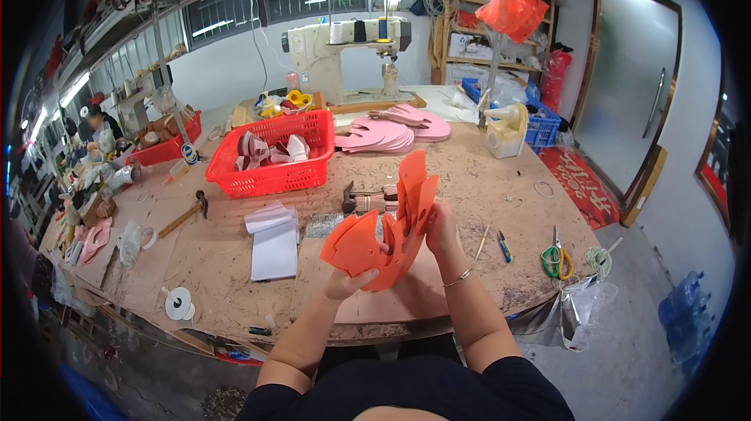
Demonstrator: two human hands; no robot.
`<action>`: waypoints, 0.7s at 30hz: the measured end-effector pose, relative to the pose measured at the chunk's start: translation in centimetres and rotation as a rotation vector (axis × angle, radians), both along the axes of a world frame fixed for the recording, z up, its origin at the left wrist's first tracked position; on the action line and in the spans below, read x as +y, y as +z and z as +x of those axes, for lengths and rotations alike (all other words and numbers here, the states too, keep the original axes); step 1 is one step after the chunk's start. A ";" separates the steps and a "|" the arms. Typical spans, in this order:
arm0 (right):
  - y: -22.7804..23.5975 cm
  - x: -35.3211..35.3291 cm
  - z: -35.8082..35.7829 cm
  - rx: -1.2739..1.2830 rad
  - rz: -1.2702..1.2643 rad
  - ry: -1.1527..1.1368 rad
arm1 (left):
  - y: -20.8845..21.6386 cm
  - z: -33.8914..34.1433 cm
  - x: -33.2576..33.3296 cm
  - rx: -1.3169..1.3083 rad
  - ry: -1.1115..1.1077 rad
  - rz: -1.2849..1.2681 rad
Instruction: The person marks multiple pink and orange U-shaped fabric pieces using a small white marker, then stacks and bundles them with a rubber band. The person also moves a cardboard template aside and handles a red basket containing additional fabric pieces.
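Both my hands hold a stack of curved orange cut-out pieces (387,245) up over the front middle of the worktable. My left hand (346,284) is closed on the stack's lower left end, its thumb lying over the front piece. At the right edge my right hand (442,229) grips the same pieces, its fingers partly hidden behind them. The pieces fan apart at their ends, and holes show in them. Just beyond lie a hammer (350,198) and small bundled pink strips (375,200). Flat pink cut-outs (383,133) are piled farther back.
A red basket (270,179) with pieces in it stands back left, near a sewing machine (336,46). A notepad (274,253), another hammer (184,214) and a white spool (180,304) lie left. Scissors (557,258) and a utility knife (504,247) lie right.
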State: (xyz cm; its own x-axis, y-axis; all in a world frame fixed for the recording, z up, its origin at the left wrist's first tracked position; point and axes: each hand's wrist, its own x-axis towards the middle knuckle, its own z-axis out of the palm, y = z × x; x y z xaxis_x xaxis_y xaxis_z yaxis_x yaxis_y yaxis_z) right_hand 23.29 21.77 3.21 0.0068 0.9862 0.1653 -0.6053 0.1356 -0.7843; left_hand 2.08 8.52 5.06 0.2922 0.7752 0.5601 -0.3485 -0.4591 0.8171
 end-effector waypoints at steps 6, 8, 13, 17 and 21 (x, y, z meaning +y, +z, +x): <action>0.9 -5.7 -2.2 -0.212 -0.410 0.091 | -2.1 0.1 -1.6 0.069 0.058 -0.146; -0.7 -5.2 -2.5 -0.128 -0.395 0.068 | -3.1 0.3 -2.0 0.072 0.081 -0.072; -2.2 -4.6 -2.8 -0.042 -0.120 -0.089 | -5.0 0.5 -1.3 0.346 0.339 0.073; -2.2 -3.7 -2.4 0.003 -0.140 -0.188 | -4.5 0.5 -1.8 0.320 0.140 -0.015; -0.7 -6.0 -3.2 -0.029 -0.265 -0.004 | -4.9 1.3 -3.1 0.314 0.246 0.029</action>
State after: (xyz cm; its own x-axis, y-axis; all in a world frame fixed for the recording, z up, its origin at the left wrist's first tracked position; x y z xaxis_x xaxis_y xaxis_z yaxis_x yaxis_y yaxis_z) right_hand 20.09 15.76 2.52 0.0097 0.9951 -0.0985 -0.5822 -0.0745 -0.8096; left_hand 3.34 5.39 0.12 0.2601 0.8288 0.4954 0.0396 -0.5218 0.8522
